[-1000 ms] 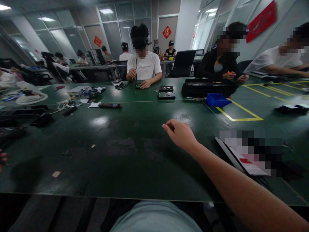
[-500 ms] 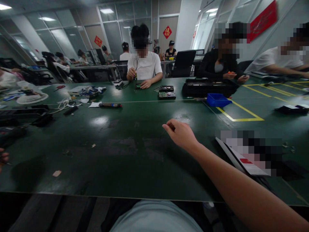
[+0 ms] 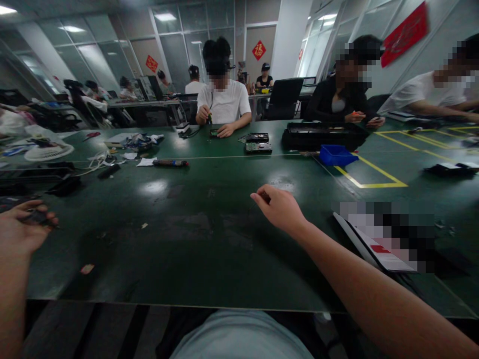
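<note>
At the left edge my left hand (image 3: 28,229) is raised over the green table (image 3: 179,269), its fingers closed around a small dark object (image 3: 35,216). That object is mostly hidden by the fingers, and its kind cannot be made out. My right hand (image 3: 279,207) hovers over the middle of the table with thumb and forefinger pinched together. Something very thin and dark seems to stick out below the fingertips, too faint to name. Small pale scraps (image 3: 87,269) lie on the table to the right of my left hand.
Across the table a person in white (image 3: 224,104) works on a small circuit board. Ahead lie a screwdriver-like tool (image 3: 170,163), opened hard drives (image 3: 258,148), a blue bin (image 3: 337,155) and a long black case (image 3: 324,134). A blurred-out flat device (image 3: 377,244) is at right.
My left hand has come in from the left edge, bringing the small dark object with it. My right hand has stayed in nearly the same place.
</note>
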Motion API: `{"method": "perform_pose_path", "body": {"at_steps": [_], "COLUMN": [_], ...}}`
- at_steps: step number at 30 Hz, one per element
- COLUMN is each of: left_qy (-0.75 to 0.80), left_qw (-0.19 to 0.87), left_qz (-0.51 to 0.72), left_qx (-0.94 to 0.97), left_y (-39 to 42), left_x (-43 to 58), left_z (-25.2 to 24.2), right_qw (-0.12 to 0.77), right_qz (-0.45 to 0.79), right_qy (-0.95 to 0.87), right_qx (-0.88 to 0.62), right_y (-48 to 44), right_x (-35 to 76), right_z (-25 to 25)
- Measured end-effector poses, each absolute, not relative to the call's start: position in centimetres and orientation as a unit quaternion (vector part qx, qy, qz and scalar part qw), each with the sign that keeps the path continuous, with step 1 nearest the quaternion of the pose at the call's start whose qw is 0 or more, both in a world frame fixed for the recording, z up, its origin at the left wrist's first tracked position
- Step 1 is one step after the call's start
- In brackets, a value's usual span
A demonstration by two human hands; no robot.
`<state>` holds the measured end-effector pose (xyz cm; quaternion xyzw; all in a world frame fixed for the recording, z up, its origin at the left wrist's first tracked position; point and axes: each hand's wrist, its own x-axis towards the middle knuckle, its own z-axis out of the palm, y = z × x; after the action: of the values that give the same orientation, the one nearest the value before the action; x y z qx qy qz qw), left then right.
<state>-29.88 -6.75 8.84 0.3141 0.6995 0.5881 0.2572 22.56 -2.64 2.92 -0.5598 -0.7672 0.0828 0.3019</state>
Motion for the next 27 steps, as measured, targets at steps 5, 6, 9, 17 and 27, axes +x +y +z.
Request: {"method": "perform_pose_path", "body": {"at_steps": [5, 6, 9, 17, 27], "left_qy": [0.628, 0.619, 0.603, 0.503, 0.455], "left_qw": [0.307, 0.324, 0.387, 0.517, 0.495], "left_qz": [0.656, 0.654, 0.623, 0.549, 0.424], "left_qx": [0.285, 0.289, 0.314, 0.421, 0.607], "left_y": [-4.1, -3.5, -1.9, 0.0, -1.6], "left_x": [-26.6, -25.1, -20.2, -8.3, 2.5], "left_z": [8.0, 8.1, 8.4, 6.5, 4.4], "right_qw": [0.301, 0.3, 0.298, 0.271, 0.311], "right_qz": [0.083, 0.083, 0.087, 0.11, 0.106], "right_qy": [-0.768, -0.769, -0.773, -0.797, -0.792], "right_qx": [-0.559, -0.559, -0.553, -0.528, -0.515], "right_y": [-2.6, -2.7, -2.8, -3.1, -3.0], "right_x": [22.6, 22.6, 22.5, 22.5, 22.4], "right_z": [2.9, 3.0, 3.1, 3.1, 3.0]}}
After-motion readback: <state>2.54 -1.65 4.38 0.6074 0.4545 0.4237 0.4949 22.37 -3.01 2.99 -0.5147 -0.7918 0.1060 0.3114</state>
